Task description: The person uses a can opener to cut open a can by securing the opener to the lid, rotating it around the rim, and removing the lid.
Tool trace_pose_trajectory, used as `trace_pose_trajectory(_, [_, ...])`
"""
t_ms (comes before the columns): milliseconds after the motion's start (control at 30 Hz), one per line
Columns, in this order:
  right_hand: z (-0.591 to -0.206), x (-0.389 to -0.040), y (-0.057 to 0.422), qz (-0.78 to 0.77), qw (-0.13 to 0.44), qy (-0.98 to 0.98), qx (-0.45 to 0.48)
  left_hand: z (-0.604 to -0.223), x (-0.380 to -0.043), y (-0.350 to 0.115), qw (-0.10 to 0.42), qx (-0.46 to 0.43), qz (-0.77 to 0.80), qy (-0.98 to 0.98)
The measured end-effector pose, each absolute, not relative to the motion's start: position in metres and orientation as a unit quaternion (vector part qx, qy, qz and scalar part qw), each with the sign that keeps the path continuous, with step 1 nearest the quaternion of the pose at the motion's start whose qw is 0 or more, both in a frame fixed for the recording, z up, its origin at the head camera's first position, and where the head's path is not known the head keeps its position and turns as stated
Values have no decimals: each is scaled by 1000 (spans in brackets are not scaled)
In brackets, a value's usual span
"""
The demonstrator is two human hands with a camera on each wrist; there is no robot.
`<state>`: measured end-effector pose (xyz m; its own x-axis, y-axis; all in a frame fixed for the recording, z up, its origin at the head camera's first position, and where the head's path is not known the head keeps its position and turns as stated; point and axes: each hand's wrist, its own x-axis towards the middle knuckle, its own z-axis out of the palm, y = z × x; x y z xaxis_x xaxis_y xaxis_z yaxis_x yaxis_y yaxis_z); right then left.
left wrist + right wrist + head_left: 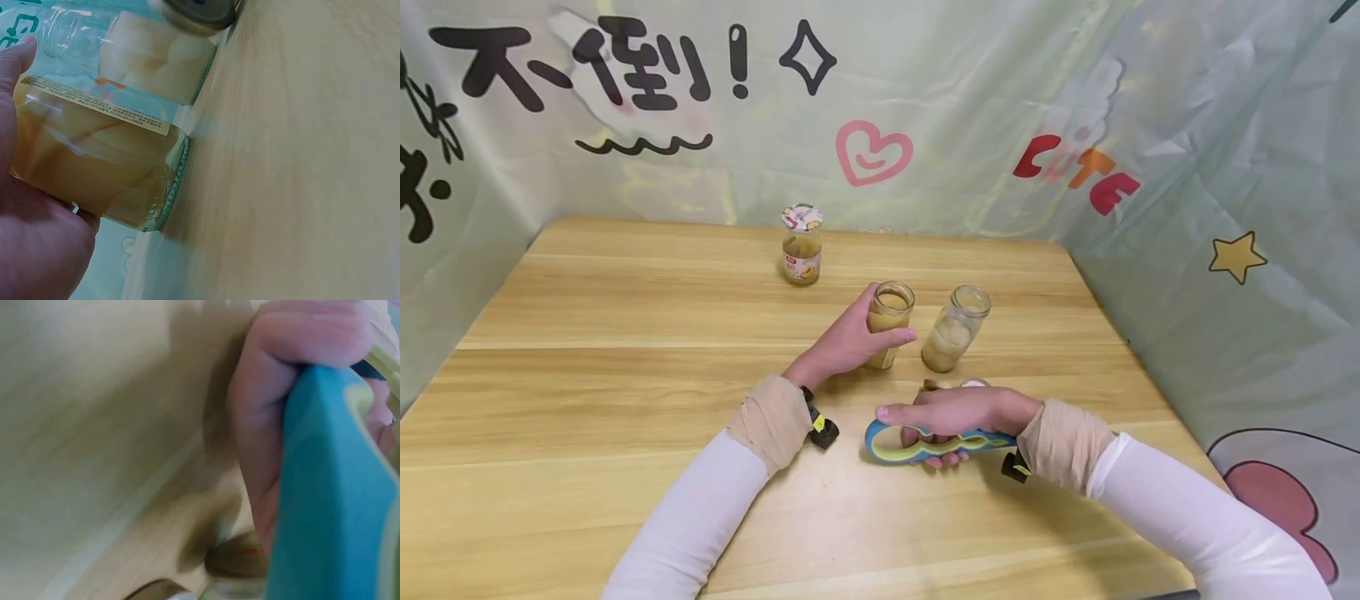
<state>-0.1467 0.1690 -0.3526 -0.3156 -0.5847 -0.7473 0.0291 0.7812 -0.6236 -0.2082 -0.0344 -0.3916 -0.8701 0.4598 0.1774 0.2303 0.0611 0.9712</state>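
Observation:
My left hand (853,337) grips an uncapped glass jar (891,321) of amber fruit; in the left wrist view the jar (106,156) shows a printed label strip. Right beside it stands a second uncapped jar (953,329) with pale round fruit in its lower part. My right hand (966,411) holds a blue and light-green jar opener (917,452) over the table, fingers curled round its handle. Two lids lie just beyond the right hand, partly hidden by it; the right wrist view shows one lid (237,556) and the edge of the other lid (159,590).
A third jar (801,246), with a patterned lid on and a peach-pictured label, stands at the back of the wooden table (625,375). Printed fabric walls (955,100) rise behind the table and along its sides.

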Motion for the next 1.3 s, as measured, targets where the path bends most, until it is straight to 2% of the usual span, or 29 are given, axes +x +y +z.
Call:
trace_pose_trajectory(433, [-352, -136, 163, -277, 558, 758, -191, -391, -206, -35, 96, 231, 643, 724])
trace_pose_trajectory(800, [-351, -136, 162, -274, 550, 766, -186, -391, -207, -35, 93, 239, 645, 720])
trace_pose_trajectory(1300, [-350, -141, 162, -305, 541, 750, -227, -391, -206, -33, 90, 234, 640, 726])
